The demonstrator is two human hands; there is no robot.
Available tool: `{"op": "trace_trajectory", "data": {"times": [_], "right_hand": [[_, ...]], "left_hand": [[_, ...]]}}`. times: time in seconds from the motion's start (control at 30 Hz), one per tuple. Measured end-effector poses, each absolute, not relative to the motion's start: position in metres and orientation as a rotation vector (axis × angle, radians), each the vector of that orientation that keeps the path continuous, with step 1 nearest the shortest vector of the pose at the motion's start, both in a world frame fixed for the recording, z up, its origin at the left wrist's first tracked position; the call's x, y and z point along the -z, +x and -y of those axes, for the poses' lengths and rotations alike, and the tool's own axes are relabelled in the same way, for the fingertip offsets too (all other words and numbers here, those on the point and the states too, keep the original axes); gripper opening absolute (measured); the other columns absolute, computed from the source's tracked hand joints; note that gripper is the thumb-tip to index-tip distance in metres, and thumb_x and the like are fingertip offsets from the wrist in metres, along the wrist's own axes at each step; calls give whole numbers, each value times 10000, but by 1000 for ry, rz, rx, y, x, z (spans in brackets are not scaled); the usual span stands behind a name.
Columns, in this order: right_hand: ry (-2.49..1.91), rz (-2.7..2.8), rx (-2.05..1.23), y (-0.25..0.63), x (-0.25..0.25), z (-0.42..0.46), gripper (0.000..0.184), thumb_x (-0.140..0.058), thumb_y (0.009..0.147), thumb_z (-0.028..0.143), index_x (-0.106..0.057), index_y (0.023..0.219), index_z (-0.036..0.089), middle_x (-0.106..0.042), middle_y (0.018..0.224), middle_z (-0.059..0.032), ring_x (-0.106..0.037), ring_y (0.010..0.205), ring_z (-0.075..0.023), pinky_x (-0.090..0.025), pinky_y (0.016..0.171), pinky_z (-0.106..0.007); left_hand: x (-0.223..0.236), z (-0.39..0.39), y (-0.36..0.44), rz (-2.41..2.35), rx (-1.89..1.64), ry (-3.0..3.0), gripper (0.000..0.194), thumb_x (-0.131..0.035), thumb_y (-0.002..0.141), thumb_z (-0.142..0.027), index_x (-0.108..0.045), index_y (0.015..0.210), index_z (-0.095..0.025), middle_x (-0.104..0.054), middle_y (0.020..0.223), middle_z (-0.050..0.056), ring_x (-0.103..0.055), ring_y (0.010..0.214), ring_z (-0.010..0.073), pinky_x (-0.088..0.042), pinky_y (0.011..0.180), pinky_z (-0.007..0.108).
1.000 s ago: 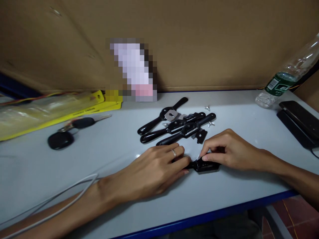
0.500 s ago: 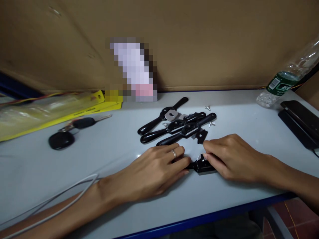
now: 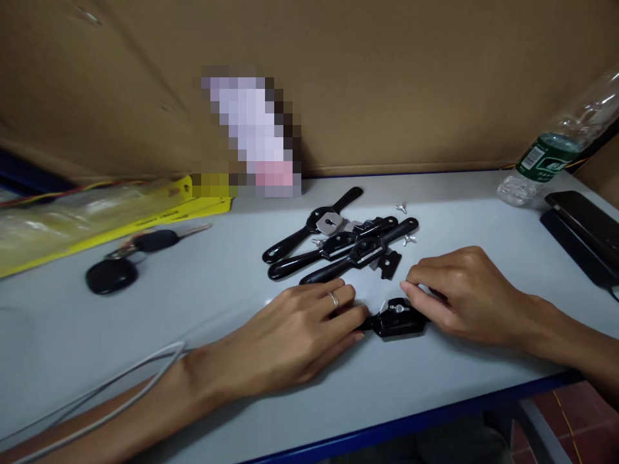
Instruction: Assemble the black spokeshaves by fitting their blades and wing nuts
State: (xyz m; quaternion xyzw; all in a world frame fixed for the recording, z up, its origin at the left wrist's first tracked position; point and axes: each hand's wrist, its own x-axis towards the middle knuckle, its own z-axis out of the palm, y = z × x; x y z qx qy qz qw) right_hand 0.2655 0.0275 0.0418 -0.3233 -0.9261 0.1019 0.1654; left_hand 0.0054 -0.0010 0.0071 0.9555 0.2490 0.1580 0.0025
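A black spokeshave (image 3: 401, 325) lies on the table between my hands, a small silver wing screw (image 3: 399, 309) on top of its cap plate. My left hand (image 3: 322, 322), with a ring on one finger, is closed around the spokeshave's left handle. Just above the right handle, which passes out of sight beneath it, is my right hand (image 3: 464, 299). Its thumb and index finger are pressed together; whether anything is between them is hidden. Beyond the hands lie three more spokeshaves (image 3: 365, 251), with a loose black cap plate (image 3: 388, 264), a steel blade (image 3: 329, 222) and wing screws (image 3: 401, 208).
Car keys (image 3: 112, 276) and a yellow-edged plastic packet (image 3: 164, 209) lie at the left. A water bottle (image 3: 549, 158) and a phone (image 3: 587, 232) are at the right. A white cable (image 3: 159, 351) crosses my left forearm. Cardboard (image 3: 387, 84) stands behind the table.
My right hand has lifted off the wing screw and moved a little to the right, uncovering the screw and cap plate. My left hand keeps its hold on the spokeshave handle.
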Motion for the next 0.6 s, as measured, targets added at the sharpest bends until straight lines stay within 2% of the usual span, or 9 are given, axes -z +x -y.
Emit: {"op": "trace_trajectory", "data": {"times": [0.27, 0.4, 0.5, 0.6], "right_hand": [[-633, 2738, -523, 262, -47, -17, 365, -494, 986, 176, -647, 655, 168, -567, 577, 17, -430, 529, -100, -280, 545, -278], [-719, 2738, -405, 263, -43, -19, 364, -462, 1022, 206, -693, 743, 165, -623, 635, -5, -447, 534, -108, -272, 549, -289], [-789, 2717, -383, 266, -44, -22, 366, -474, 999, 190, -674, 694, 164, -617, 623, -6, -437, 524, -107, -265, 546, -291], [-699, 2729, -502, 266, -47, -21, 373, -500, 989, 189, -656, 650, 171, -568, 577, 13, -414, 521, -101, -270, 540, -278]], "left_hand": [[-7, 1, 6, -765, -519, 2992, 255, -372, 1075, -225, -608, 1009, -157, -596, 854, 41, -555, 722, 185, -459, 618, 304], [-7, 2, 6, -773, -509, 3001, 245, -383, 1072, -226, -613, 1024, -155, -596, 853, 41, -551, 709, 184, -457, 609, 302], [-7, 1, 6, -771, -509, 2992, 237, -395, 1070, -233, -616, 1043, -154, -600, 856, 40, -561, 710, 181, -457, 608, 299], [-6, 1, 6, -773, -502, 2979, 248, -388, 1071, -232, -619, 1023, -156, -598, 849, 38, -557, 708, 182, -461, 604, 305]]}}
